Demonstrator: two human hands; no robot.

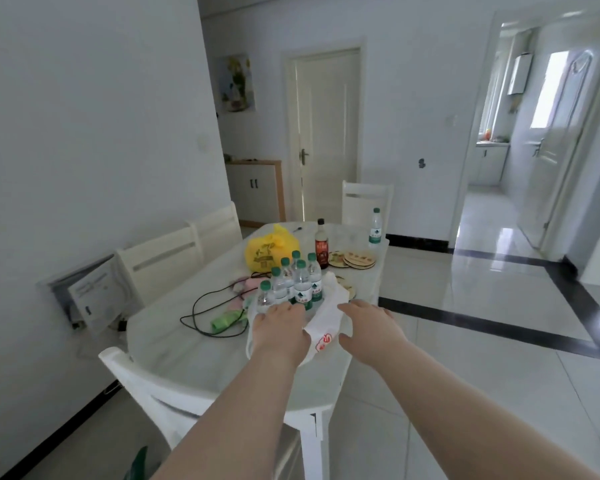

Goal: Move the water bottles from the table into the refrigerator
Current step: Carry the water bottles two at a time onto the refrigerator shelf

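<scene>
Several clear water bottles (293,284) with green caps and green labels stand clustered in an opened white plastic bag (321,336) on the white oval table (194,344). One more water bottle (375,226) stands alone at the table's far right corner. My left hand (280,327) reaches to the near side of the cluster, fingers apart, touching the bag just below the bottles. My right hand (369,327) hovers to the right of the bag, fingers spread, holding nothing. No refrigerator is in view.
A yellow bag (269,252), a dark sauce bottle (321,245), stacked round coasters (355,259), a black cable (205,311) and a green object (224,322) lie on the table. White chairs stand at the left, the far end and the near corner. Glossy tiled floor stretches right toward an open doorway (499,133).
</scene>
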